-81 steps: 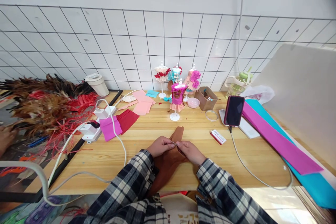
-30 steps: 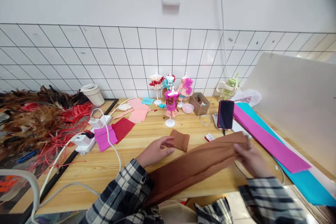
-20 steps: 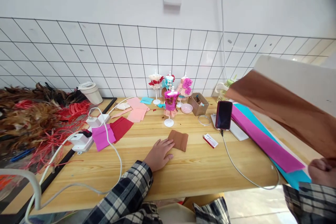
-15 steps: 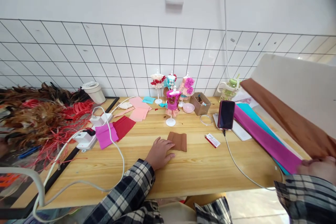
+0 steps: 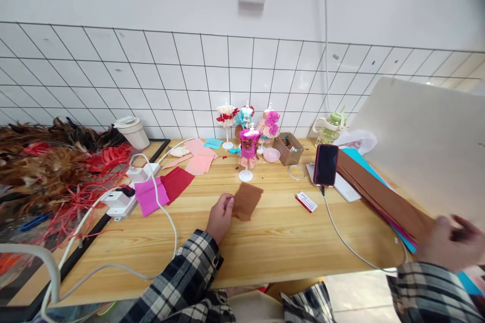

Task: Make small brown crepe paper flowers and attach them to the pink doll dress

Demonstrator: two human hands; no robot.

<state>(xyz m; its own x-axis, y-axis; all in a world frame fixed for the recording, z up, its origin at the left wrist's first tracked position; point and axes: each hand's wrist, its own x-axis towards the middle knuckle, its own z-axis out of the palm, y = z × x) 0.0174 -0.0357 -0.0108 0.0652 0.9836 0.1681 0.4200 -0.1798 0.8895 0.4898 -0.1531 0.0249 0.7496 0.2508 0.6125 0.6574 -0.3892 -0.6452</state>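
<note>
My left hand (image 5: pixel 222 216) pinches the left edge of a small brown piece of crepe paper (image 5: pixel 248 201), which is tilted over the middle of the wooden table. At the right, my right hand (image 5: pixel 449 245) is at the near end of a long folded brown crepe paper strip (image 5: pixel 386 192). Its fingers are curled and smeared, with a dark patch between them; whether they hold anything is unclear. Beneath the brown strip show a turquoise strip (image 5: pixel 354 155) and a thin magenta edge.
Small dressed mannequin stands (image 5: pixel 249 149) stand near the tiled wall beside a cardboard box (image 5: pixel 288 149) and pink bowl (image 5: pixel 272 155). A phone (image 5: pixel 326 165) trails a cable rightward. Cut pieces, power strips (image 5: pixel 120 203) and feathers (image 5: pixel 56 161) lie left. A white sheet (image 5: pixel 420 141) rises right.
My left hand has lifted and turned the small brown piece, which lay flat. The long brown strip came down over the magenta one, and my right hand shifted slightly left.
</note>
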